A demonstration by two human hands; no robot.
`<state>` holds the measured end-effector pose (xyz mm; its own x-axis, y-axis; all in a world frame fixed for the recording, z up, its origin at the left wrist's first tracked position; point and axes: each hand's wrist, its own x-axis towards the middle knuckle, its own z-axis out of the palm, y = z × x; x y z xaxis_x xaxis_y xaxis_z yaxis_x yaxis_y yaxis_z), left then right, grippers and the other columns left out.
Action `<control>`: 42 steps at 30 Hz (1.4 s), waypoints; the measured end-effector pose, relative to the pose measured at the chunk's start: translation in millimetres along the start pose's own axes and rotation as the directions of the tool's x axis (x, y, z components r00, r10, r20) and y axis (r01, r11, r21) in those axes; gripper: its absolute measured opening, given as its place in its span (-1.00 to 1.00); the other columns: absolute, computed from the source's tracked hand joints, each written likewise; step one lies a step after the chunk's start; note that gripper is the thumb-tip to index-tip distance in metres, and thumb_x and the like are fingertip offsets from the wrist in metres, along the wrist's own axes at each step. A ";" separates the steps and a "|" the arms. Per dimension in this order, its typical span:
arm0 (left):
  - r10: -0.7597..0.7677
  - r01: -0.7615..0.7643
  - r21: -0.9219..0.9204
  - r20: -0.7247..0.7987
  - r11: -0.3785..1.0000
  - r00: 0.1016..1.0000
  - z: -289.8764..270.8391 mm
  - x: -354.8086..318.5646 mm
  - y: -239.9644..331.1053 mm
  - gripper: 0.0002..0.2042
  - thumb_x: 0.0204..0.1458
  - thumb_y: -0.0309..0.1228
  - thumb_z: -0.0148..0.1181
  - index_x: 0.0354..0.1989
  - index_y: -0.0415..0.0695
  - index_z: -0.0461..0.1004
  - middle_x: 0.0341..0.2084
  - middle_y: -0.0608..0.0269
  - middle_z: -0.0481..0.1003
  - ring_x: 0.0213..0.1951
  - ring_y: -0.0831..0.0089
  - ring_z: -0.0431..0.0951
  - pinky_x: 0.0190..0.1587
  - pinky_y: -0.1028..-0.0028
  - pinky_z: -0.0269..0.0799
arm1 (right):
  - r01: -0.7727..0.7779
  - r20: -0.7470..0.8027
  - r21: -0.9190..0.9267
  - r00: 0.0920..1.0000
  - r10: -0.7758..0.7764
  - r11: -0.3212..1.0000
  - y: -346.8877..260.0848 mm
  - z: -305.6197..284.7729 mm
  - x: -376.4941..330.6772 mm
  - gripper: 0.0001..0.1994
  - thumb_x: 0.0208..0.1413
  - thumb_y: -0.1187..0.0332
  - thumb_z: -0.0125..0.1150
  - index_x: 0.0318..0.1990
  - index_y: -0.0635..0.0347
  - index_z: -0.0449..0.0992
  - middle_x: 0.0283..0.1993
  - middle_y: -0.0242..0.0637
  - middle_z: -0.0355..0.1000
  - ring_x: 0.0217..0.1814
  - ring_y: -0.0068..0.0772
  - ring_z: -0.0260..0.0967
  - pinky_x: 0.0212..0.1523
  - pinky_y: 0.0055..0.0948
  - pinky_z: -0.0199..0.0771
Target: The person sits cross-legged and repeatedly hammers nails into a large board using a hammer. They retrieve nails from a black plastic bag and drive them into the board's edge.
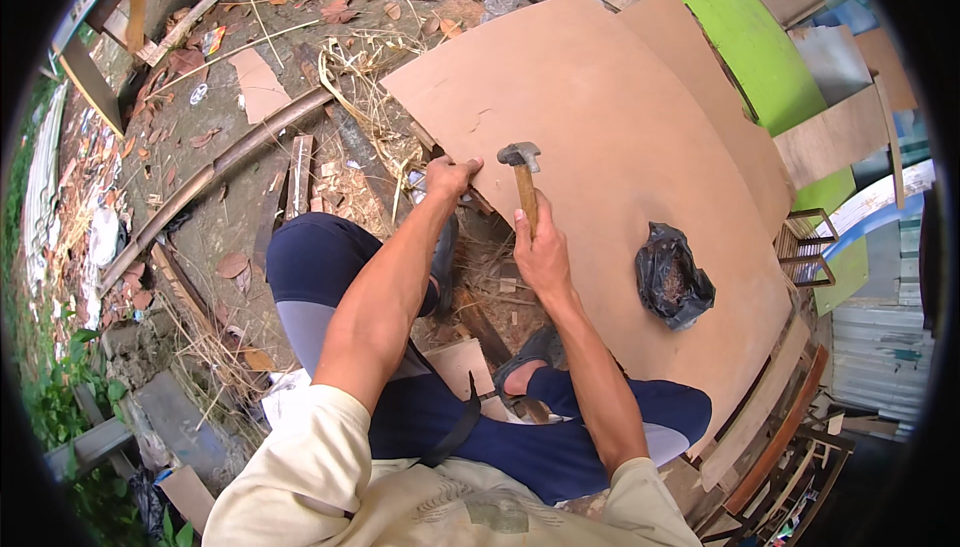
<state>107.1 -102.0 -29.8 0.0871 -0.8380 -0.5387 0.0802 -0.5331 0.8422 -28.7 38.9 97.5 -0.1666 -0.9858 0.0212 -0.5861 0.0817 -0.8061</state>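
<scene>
One large tan board spreads across the middle and right, with a second tan board partly under its far right edge and one green panel beyond. One open black plastic bag lies on the large board's right part, small brown bits inside. One hammer stands head-up, its wooden handle wrapped by the right hand's closed fingers. The left hand touches the board's left edge, thumb on top; its other fingers' opening cannot be told.

R fingers w/ hammer
</scene>
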 end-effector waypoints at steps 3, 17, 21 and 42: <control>-0.006 0.006 0.032 0.002 0.999 1.000 0.8 1.9 2.8 -0.63 -0.11 -0.29 0.50 -0.24 -0.34 0.59 -0.41 0.10 0.62 -0.45 0.36 0.58 -0.38 0.39 0.46 | -0.077 0.152 -0.237 0.982 0.115 0.968 20.1 6.5 5.2 -0.59 0.35 0.24 -0.02 0.28 0.14 0.21 -0.41 0.25 0.48 -0.31 0.39 0.47 -0.36 0.12 0.41; -0.008 0.008 -0.006 0.008 1.000 1.000 -0.3 9.8 -0.1 -0.65 -0.10 -0.31 0.48 -0.26 -0.33 0.58 -0.44 0.13 0.60 -0.51 0.39 0.53 -0.47 0.41 0.40 | -0.080 0.074 -0.151 0.993 0.092 0.985 9.2 -1.8 10.1 -0.56 0.36 0.22 -0.04 0.31 0.13 0.17 -0.46 0.26 0.46 -0.33 0.42 0.47 -0.40 0.17 0.41; -0.012 0.012 0.008 0.006 1.000 1.000 0.7 4.8 -0.9 -0.66 -0.10 -0.32 0.48 -0.26 -0.34 0.58 -0.45 0.13 0.60 -0.52 0.41 0.52 -0.49 0.42 0.38 | 0.081 -0.090 -0.045 0.992 -0.085 0.996 3.3 0.8 3.4 -0.56 0.35 0.21 -0.03 0.31 0.14 0.18 -0.49 0.26 0.46 -0.33 0.43 0.46 -0.40 0.19 0.40; -0.075 0.072 0.031 0.091 0.997 0.993 -2.7 -9.7 16.5 -0.62 0.02 -0.31 0.42 -0.12 -0.34 0.50 -0.26 0.07 0.59 -0.32 0.33 0.61 -0.31 0.40 0.54 | 0.030 -0.162 0.016 0.986 -0.027 0.999 30.9 23.6 -19.9 -0.57 0.37 0.23 -0.03 0.30 0.18 0.18 -0.46 0.24 0.46 -0.35 0.39 0.47 -0.40 0.14 0.39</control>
<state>110.3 -102.4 -10.8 -0.0102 -0.8028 -0.5962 0.0553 -0.5957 0.8013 -24.8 57.5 58.2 -0.2768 -0.9508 0.1389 -0.5783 0.0493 -0.8143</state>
